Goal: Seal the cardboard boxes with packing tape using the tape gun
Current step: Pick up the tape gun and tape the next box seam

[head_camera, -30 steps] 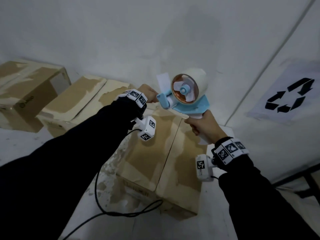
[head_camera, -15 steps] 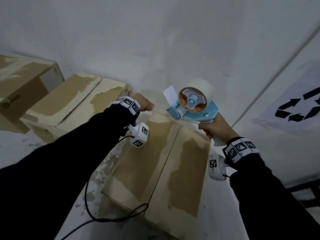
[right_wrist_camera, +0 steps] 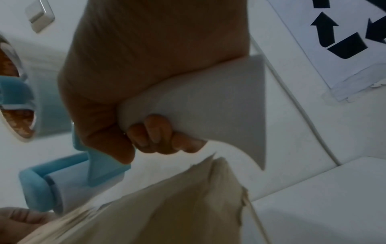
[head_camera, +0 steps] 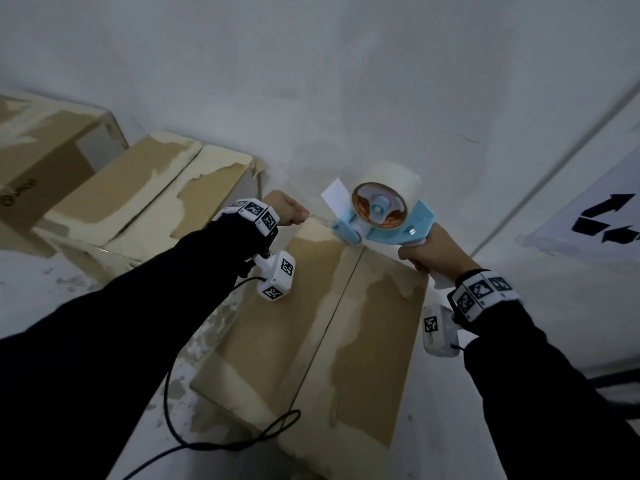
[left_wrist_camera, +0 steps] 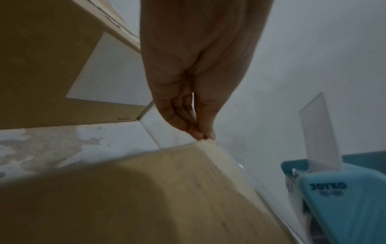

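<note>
The tape gun (head_camera: 382, 216) now sits lower against the box than a second ago: its blue nose is down at the far edge of the nearest cardboard box (head_camera: 311, 327), right at the top end of the centre seam, where earlier it hung clear above the flaps. The right hand (head_camera: 434, 252) gripping the white handle has come further right in the frame and dropped with it. The left hand (head_camera: 285, 211), formerly up beside the gun's nose, is now apart from it, fingertips (left_wrist_camera: 200, 134) pinched at the box's far left corner in the frame's centre.
</note>
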